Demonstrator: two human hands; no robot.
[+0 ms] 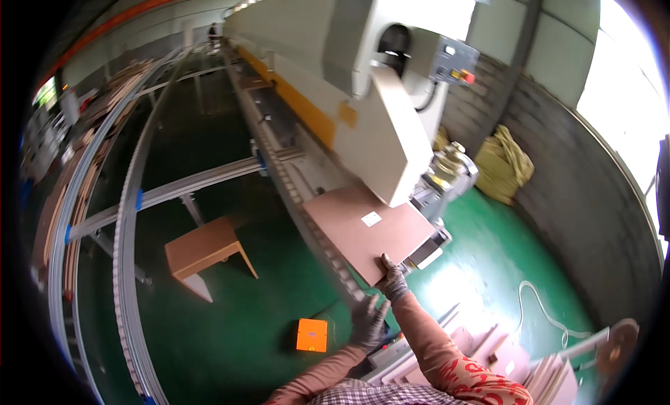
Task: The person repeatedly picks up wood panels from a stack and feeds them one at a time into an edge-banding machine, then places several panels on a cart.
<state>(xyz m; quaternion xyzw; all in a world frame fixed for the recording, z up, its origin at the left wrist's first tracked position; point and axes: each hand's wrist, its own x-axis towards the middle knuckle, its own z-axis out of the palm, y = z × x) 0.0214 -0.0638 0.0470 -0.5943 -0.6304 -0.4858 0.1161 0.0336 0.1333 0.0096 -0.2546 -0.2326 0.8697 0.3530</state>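
A flat pinkish-brown panel [342, 223] with a small white label lies at the near end of a long machine, its far edge beside the white machine housing. My right hand [395, 282], in a dark grey glove, grips the panel's near corner, thumb on top and the other fingers partly hidden. Lower and to the left, my left hand [368, 323], gloved alike, has its fingers apart and holds nothing. It is close to the near end of the machine's rail [336, 269]; whether it touches the rail I cannot tell.
An orange box [312, 335] and a small brown table [202, 248] stand on the green floor to the left. Beyond them run metal roller rails [125, 258]. Several stacked panels [499, 349] are at my lower right. A control box [450, 60] and yellow-green sacks [504, 166] are farther right.
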